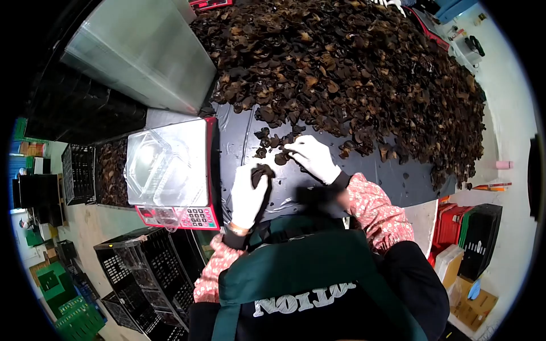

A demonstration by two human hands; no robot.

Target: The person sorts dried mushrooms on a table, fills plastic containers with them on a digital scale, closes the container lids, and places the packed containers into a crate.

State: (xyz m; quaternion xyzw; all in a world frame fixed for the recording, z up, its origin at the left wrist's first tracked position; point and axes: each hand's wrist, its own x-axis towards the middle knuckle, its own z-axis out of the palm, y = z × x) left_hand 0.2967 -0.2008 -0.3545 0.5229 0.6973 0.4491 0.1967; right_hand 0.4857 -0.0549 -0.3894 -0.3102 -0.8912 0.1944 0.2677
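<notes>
A large heap of dark brown wood ear mushrooms covers the far part of the dark table. My left hand, in a white glove, is closed around a wood ear mushroom just right of the scale. My right hand, gloved in white too, has its fingers pinched at the small loose mushrooms in front of the heap. A dark piece shows at those fingertips, partly hidden by them. To the left stands a red and white scale with a clear plastic container on its plate.
Behind the scale rises a tall stack of clear plastic containers. Black crates stand below at the left, and green crates farther off. Red and black crates are at the right. At the far edge shows another person's white glove.
</notes>
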